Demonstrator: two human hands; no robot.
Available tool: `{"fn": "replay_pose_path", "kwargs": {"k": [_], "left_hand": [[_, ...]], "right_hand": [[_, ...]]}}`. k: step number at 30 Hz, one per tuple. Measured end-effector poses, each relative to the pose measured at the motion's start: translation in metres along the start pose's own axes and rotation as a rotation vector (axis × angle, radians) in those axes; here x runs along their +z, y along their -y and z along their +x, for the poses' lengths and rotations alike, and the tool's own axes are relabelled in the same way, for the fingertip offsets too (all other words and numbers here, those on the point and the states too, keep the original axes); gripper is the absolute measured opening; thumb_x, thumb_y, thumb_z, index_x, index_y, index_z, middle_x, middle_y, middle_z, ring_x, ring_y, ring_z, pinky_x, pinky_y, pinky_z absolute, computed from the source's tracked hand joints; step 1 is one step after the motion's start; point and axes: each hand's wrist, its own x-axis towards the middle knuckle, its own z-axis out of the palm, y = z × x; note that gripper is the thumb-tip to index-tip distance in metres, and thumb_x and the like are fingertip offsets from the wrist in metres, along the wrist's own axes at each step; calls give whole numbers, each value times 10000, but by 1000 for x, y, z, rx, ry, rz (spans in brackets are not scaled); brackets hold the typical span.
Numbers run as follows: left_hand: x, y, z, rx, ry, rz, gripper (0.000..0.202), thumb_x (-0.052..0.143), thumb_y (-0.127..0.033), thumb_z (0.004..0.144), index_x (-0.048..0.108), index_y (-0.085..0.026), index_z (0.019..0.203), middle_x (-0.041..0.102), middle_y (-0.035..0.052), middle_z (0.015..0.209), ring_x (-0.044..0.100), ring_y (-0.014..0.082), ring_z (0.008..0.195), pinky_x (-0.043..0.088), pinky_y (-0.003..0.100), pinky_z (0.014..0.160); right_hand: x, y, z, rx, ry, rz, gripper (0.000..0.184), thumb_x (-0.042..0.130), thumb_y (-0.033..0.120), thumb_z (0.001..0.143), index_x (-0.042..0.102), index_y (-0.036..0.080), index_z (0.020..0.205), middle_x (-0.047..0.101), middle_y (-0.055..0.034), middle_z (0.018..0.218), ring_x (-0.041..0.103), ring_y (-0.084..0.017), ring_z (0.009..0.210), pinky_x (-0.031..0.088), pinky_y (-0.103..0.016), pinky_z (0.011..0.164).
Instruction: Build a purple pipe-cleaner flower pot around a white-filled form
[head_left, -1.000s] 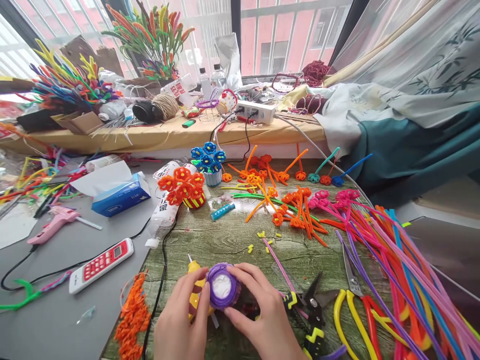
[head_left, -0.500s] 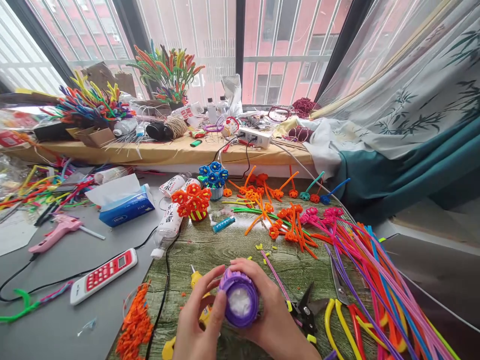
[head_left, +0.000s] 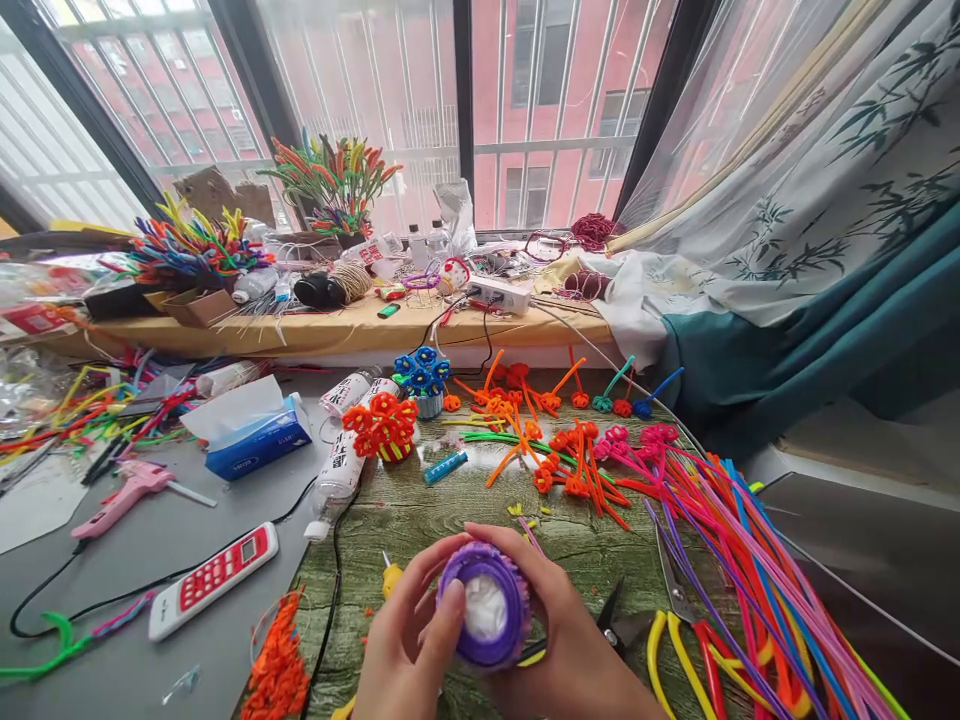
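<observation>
Two bare hands cup a small, round purple pot (head_left: pixel 517 605) above a green wood-grain tabletop (head_left: pixel 420 505): the left hand (head_left: pixel 405 635) presses its thumb on the rim, the right hand (head_left: pixel 561 625) wraps the opposite side, and crumpled white filling (head_left: pixel 485 606) shows inside. To the right lie steel scissors (head_left: pixel 679 600) with smooth yellow and red handles, beside a long sheaf of fuzzy pipe cleaners (head_left: pixel 776 580). Farther back, looped orange flowers (head_left: pixel 381 422) sit near a ribbed pot of blue flowers (head_left: pixel 422 372). Beyond, a cloth-draped sill (head_left: pixel 345 338) runs beneath barred windows (head_left: pixel 360 90).
</observation>
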Motion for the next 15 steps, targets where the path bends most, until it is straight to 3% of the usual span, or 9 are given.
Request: {"fn": "replay_pose_path", "kwargs": {"k": [4, 8, 11, 15], "left_hand": [[6, 5, 5, -66, 19, -55, 591, 874, -617, 643, 754, -228, 1071, 778, 69, 1131, 706, 283, 1128, 567, 353, 978], [18, 15, 11, -118, 74, -96, 552, 788, -701, 698, 746, -234, 990, 788, 61, 967, 741, 252, 900, 580, 310, 693], [31, 22, 12, -93, 102, -88, 442, 720, -668, 775, 735, -260, 944, 761, 24, 860, 705, 193, 751, 535, 280, 631], [46, 23, 7, 5, 96, 32, 422, 605, -645, 862, 710, -256, 987, 713, 7, 801, 632, 153, 615, 506, 266, 564]], "right_hand": [[-9, -2, -6, 58, -75, 37, 839, 768, 84, 638, 575, 307, 1423, 718, -52, 1324, 727, -252, 1168, 604, -347, 988], [-23, -9, -11, 92, -54, 152, 797, 776, 137, 650, 588, 265, 1414, 733, -94, 1279, 769, -260, 1051, 635, -357, 896], [-32, -16, -14, 79, -127, 211, 817, 821, 194, 647, 572, 295, 1418, 715, -80, 1293, 760, -258, 1084, 613, -359, 926], [-44, -25, -18, 55, -185, 501, 911, 911, 501, 627, 491, 316, 1413, 725, -84, 1238, 777, -257, 986, 637, -330, 762]]}}
